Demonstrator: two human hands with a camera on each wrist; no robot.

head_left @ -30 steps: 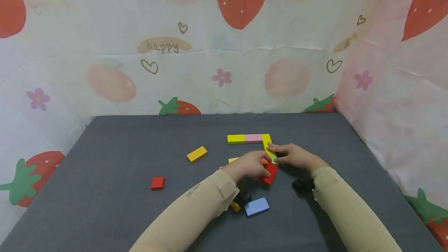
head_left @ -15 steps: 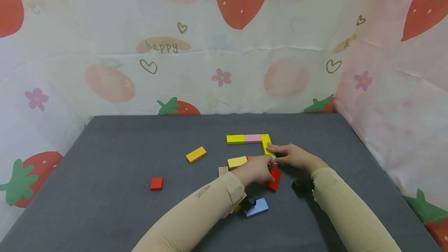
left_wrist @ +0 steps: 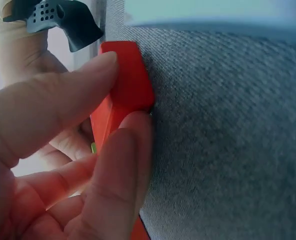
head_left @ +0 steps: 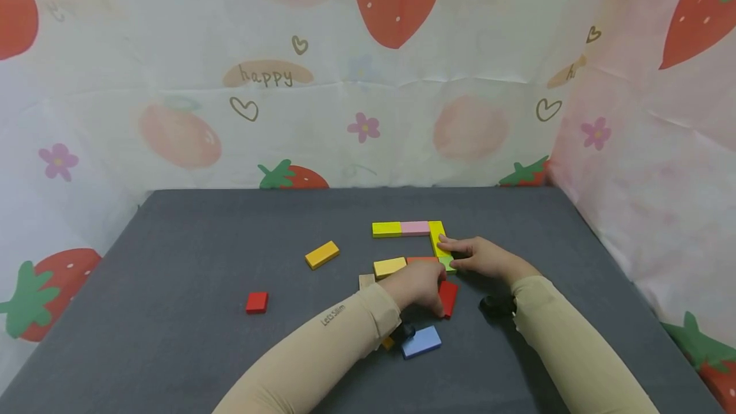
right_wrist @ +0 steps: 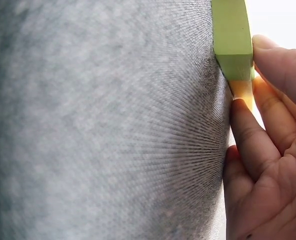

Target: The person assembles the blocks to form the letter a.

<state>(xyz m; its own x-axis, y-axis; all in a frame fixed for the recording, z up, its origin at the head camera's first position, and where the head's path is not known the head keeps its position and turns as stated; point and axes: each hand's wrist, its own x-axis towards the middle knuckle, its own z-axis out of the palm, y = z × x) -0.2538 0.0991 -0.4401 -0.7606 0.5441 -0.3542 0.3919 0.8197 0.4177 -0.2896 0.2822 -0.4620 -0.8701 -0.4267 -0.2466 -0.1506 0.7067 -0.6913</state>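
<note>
My left hand [head_left: 416, 285] pinches a red block [head_left: 448, 299] between thumb and fingertips; the left wrist view shows the red block [left_wrist: 131, 75] close to the grey cloth. Just beyond it, my right hand [head_left: 485, 257] rests its fingers against the long yellow block [head_left: 437, 238], its thumb by the light green block [head_left: 446, 264]. In the right wrist view the thumb touches the green block [right_wrist: 232, 30], with the fingers fairly straight. A row of a yellow-green block [head_left: 386, 229] and a pink block [head_left: 415, 228] joins the yellow one's far end. An orange-red block [head_left: 421, 260] borders the green one.
A pale yellow block [head_left: 390, 267] and a beige block [head_left: 366, 281] lie left of the orange-red one. Nearer are a blue block [head_left: 421, 342] and a partly hidden orange-yellow block [head_left: 388, 342]. Further left lie an orange-yellow block [head_left: 322, 254] and a small red block [head_left: 257, 302].
My left hand has drawn the red block slightly toward me, away from the orange-red and green blocks, and turned it a little. The right hand has stayed nearly still.
</note>
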